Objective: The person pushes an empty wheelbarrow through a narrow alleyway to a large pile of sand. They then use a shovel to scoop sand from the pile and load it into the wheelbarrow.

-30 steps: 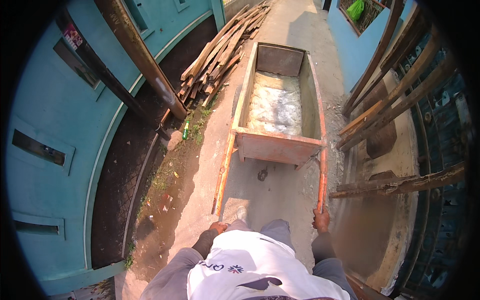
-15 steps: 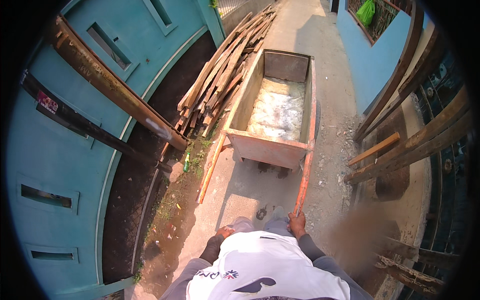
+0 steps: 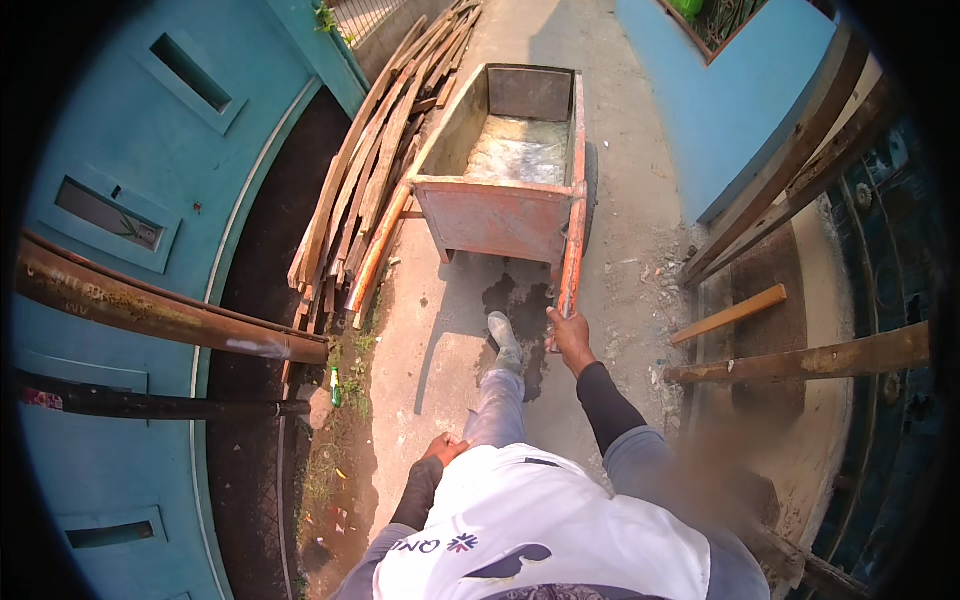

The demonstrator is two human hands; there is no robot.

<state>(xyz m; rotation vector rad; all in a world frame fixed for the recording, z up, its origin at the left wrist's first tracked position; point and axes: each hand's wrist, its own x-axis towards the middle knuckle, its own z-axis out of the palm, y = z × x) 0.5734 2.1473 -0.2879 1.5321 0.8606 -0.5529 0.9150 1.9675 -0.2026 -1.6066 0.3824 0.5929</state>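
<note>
An open box cart (image 3: 492,220) with reddish, worn outer sides stands ahead of me on the path. My right hand (image 3: 570,338) is wrapped round the end of its right handle (image 3: 572,262), with the arm stretched forward. The left handle (image 3: 372,262) juts back toward me, out of any grip, near a pile of wooden planks (image 3: 375,165). Beside my thigh hangs my left hand (image 3: 447,448), fingers partly apart and nothing visible in them. Pale, dusty residue covers the cart's floor. One grey boot (image 3: 505,338) shows stepping forward below the cart.
A teal wall (image 3: 110,310) with a rusty post (image 3: 180,320) and a dark pole (image 3: 160,398) runs along the left. Beside them lies a green bottle (image 3: 335,386). Wooden beams (image 3: 800,355) lean at the right, past a blue wall (image 3: 740,100). Rubble (image 3: 655,275) edges the path.
The cart has moved farther ahead, and my right arm has stretched out with its handle. My left hand stays near my thigh. The planks and post now appear lower and farther left.
</note>
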